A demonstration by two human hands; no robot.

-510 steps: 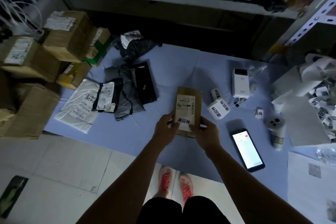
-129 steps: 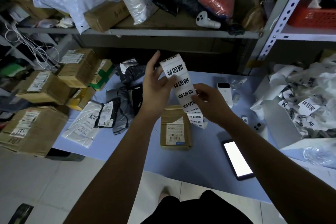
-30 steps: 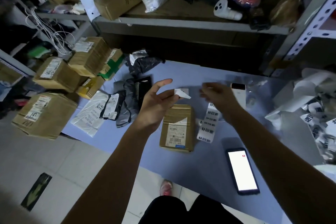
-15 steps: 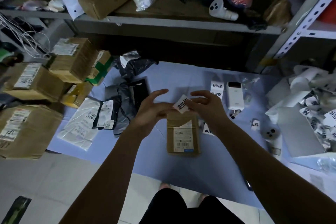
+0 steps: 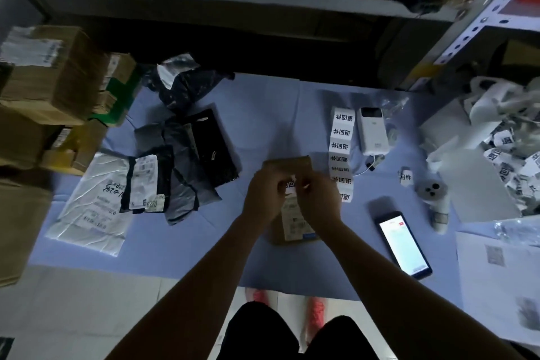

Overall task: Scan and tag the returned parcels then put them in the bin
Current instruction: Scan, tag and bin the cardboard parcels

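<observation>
Parcel (image 5: 296, 222) hasn't budged: a small brown box lying label up on the blue sheet (image 5: 263, 114), a little right of its middle and toward the near edge. All the change is just above it. At the sheet's left edge the cartons (image 5: 55, 76) and, further in, the flat mailers (image 5: 187, 161) lie as they did a moment ago, so they look like work still waiting. Half a second back the left hand (image 5: 264, 199) was raised with its fingers spread. Now it has dropped low over the box, fingers curled in, pinching one side of the tag (image 5: 290, 185). The right hand (image 5: 318, 202) has come down with it and nips the other side, so the peeled tag is held between the two hands over the parcel's far half. Whether it touches the cardboard yet I can't tell, since the hands cover that spot. Just right of the box lies the strip (image 5: 340, 152) of spare tags, which that right hand was holding a few seconds ago. Nearer the sheet's right edge the phone (image 5: 404, 244) is lit. I'd say the tag is about to be stuck down, leaving only the drop into the bin, which I can't see from here.
</observation>
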